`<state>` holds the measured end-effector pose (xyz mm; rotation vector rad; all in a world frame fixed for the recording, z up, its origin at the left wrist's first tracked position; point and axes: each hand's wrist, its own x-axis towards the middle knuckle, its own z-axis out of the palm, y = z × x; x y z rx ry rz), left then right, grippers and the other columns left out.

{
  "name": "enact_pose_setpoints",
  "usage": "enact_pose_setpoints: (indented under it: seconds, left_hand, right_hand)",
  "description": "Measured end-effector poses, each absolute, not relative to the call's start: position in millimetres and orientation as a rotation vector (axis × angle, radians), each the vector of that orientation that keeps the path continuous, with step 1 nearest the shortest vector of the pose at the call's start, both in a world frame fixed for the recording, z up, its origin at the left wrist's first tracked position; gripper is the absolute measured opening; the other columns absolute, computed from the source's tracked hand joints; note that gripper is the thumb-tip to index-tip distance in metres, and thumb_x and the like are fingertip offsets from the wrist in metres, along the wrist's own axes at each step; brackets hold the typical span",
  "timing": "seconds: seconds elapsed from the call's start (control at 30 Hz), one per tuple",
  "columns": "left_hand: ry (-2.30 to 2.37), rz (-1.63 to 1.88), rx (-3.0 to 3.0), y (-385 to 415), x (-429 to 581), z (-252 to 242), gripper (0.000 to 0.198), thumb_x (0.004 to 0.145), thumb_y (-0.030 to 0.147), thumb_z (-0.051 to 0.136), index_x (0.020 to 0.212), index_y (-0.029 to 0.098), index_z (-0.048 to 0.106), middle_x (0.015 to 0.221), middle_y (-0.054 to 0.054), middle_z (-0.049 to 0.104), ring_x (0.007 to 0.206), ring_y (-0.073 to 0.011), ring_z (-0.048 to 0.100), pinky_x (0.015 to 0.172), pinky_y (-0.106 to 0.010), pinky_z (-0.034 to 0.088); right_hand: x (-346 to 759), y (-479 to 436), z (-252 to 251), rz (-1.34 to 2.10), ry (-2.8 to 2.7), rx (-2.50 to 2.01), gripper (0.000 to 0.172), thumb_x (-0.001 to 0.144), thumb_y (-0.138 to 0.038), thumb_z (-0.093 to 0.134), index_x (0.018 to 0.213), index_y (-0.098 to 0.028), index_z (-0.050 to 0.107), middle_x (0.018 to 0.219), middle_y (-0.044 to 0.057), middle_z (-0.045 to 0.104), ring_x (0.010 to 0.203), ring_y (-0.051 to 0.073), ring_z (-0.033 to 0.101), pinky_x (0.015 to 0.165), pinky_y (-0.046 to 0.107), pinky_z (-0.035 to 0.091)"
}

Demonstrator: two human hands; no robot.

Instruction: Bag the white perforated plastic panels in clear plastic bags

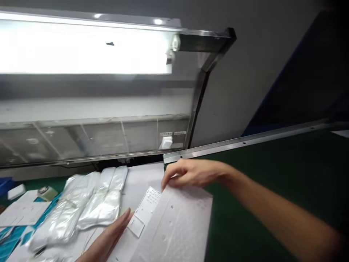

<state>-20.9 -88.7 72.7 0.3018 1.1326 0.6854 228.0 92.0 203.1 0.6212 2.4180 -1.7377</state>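
At the lower centre of the frame, I pinch the upper edge of the white sheet (177,222) with my right hand (188,173), my left hand (109,236) at the white panel (147,207), its grip unclear, and should maintain even tension to prevent creasing.

Right hand (191,172), fingers pinching the top edge of one white sheet (177,225); left hand (107,238), beside the left edge of one white panel (148,205), partly covered by the sheet; two bundles of clear plastic bags (102,200), side by side toward the far edge of the green surface (253,189); papers (24,214), nearer its left edge; lit lamp (81,47), above its far edge
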Motion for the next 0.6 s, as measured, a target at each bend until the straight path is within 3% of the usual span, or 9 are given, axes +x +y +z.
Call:
enact_pose_setpoints:
  seconds: [0.13, 0.23, 0.33, 0.47, 0.53, 0.6]
  left_hand:
    - [0.877, 0.718, 0.267, -117, -62, 92, 0.062, 0.072, 0.063, 0.057, 0.114, 0.017, 0.06, 0.114, -0.01, 0.061, 0.119, -0.0342, 0.045, 0.102, -0.048, 0.034]
    - [0.878, 0.766, 0.237, -149, -103, 95, 0.063, 0.067, 0.05, 0.068, 0.12, 0.02, 0.055, 0.114, -0.009, 0.061, 0.115, -0.0367, 0.048, 0.095, -0.053, 0.038]
    - [0.833, 0.889, 0.156, -185, -144, 86, 0.07, 0.06, 0.041, 0.071, 0.124, 0.02, 0.051, 0.113, -0.01, 0.062, 0.111, -0.0391, 0.05, 0.091, -0.056, 0.04]
    - [0.888, 1.011, 0.061, -229, -191, 62, 0.061, 0.07, 0.041, 0.066, 0.124, 0.018, 0.05, 0.115, -0.012, 0.06, 0.112, -0.0362, 0.051, 0.094, -0.05, 0.039]
    - [0.956, 1.038, 0.052, -251, -206, 47, 0.061, 0.072, 0.044, 0.064, 0.125, 0.018, 0.049, 0.119, -0.011, 0.058, 0.115, -0.0355, 0.048, 0.094, -0.048, 0.04]
    - [1.07, 1.066, 0.093, -270, -212, 31, 0.064, 0.073, 0.048, 0.063, 0.126, 0.016, 0.047, 0.124, -0.011, 0.054, 0.119, -0.0354, 0.043, 0.096, -0.046, 0.039]
  right_hand:
    - [123, 39, 162, -1.782, 2.344, 0.573, 0.025, 0.086, -0.023, 0.049, 0.105, -0.02, 0.066, 0.106, 0.002, 0.064, 0.098, 0.015, 0.057, 0.086, 0.024, 0.041]
    - [61, -3, 138, -1.641, 2.432, 0.844, 0.022, 0.085, -0.028, 0.05, 0.1, -0.026, 0.067, 0.105, 0.001, 0.062, 0.099, 0.018, 0.056, 0.087, 0.03, 0.043]
    - [13, -53, 120, -1.435, 2.645, 1.281, 0.027, 0.086, -0.035, 0.048, 0.108, -0.031, 0.061, 0.12, 0.002, 0.053, 0.111, 0.022, 0.051, 0.093, 0.037, 0.043]
    - [-13, -136, 86, -1.241, 2.469, 2.212, 0.042, 0.082, -0.053, 0.043, 0.124, -0.05, 0.04, 0.136, -0.007, 0.042, 0.128, 0.026, 0.038, 0.103, 0.048, 0.04]
    - [-18, -183, 58, -1.509, 1.984, 2.422, 0.056, 0.08, -0.06, 0.04, 0.133, -0.053, 0.024, 0.136, -0.006, 0.045, 0.125, 0.031, 0.042, 0.097, 0.055, 0.043]
    - [-25, -229, 26, -1.941, 1.758, 2.223, 0.068, 0.081, -0.061, 0.038, 0.141, -0.04, 0.015, 0.133, 0.003, 0.05, 0.119, 0.034, 0.048, 0.094, 0.056, 0.045]
